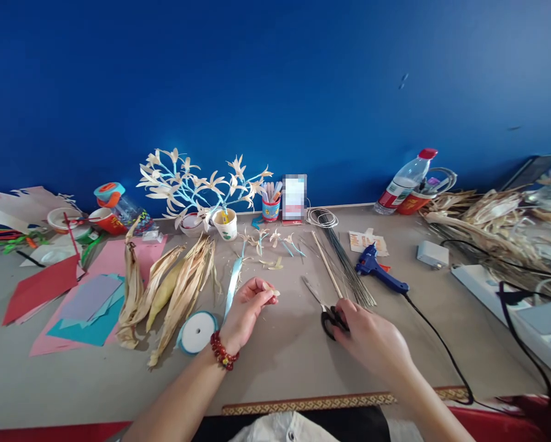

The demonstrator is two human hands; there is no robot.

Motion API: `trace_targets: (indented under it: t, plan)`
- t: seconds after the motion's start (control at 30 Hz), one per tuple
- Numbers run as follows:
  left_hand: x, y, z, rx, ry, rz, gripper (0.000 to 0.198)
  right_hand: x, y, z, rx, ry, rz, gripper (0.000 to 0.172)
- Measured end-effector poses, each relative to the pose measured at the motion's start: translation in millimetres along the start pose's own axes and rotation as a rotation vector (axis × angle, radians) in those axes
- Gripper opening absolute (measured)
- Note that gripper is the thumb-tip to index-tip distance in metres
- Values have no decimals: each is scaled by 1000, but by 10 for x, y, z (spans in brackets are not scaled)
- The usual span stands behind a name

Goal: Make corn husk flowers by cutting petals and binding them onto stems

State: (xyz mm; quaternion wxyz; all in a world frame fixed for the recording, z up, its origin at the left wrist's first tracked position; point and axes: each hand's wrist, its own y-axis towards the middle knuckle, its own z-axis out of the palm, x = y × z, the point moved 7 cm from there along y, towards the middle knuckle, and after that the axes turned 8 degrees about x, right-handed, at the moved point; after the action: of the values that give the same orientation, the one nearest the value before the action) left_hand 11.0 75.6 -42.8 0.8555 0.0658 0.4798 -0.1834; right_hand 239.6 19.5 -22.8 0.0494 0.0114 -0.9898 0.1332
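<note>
My left hand [251,301], a red bead bracelet on its wrist, pinches a small pale piece of corn husk [276,293] between thumb and fingers. My right hand [365,331] is closed on the black handles of the scissors [329,318]; their blades lie low over the table, pointing away to the left. A thin stick [326,263] runs past the scissors. Beyond my left hand lie husk scraps [272,264] and small husk flowers [261,240] with blue stems. A roll of light blue tape [198,332] sits left of my left wrist.
Dried corn husks [178,282] and coloured paper [84,307] cover the left side. Husk flowers stand in a paper cup [224,224]. To the right are wires [349,264], a blue glue gun [380,270] with its cord, a power strip [500,313] and a bottle [404,184].
</note>
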Motion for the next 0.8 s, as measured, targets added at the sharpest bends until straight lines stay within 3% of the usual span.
trace_targets:
  t: [0.23,0.3,0.4,0.5,0.57,0.7,0.8]
  plan:
    - [-5,0,-24,-26,-2,5,21,-195,41,-33,57,70,51,6]
    - [-10,4,-22,-23,-12,2,21,-267,109,-7,98,229,41,7]
    - [-33,4,-21,-16,-55,-4,21,-258,227,139,290,700,-39,16]
    - [-90,-2,-19,-1,-99,10,20,-38,299,206,491,1198,-140,32]
    - [-143,-4,-5,23,-126,34,18,205,347,124,535,1402,-270,42]
    - [-242,-15,9,27,-177,83,15,721,462,30,636,1410,-475,50]
    - [-309,-23,5,7,-185,124,14,942,565,35,617,1336,-585,54]
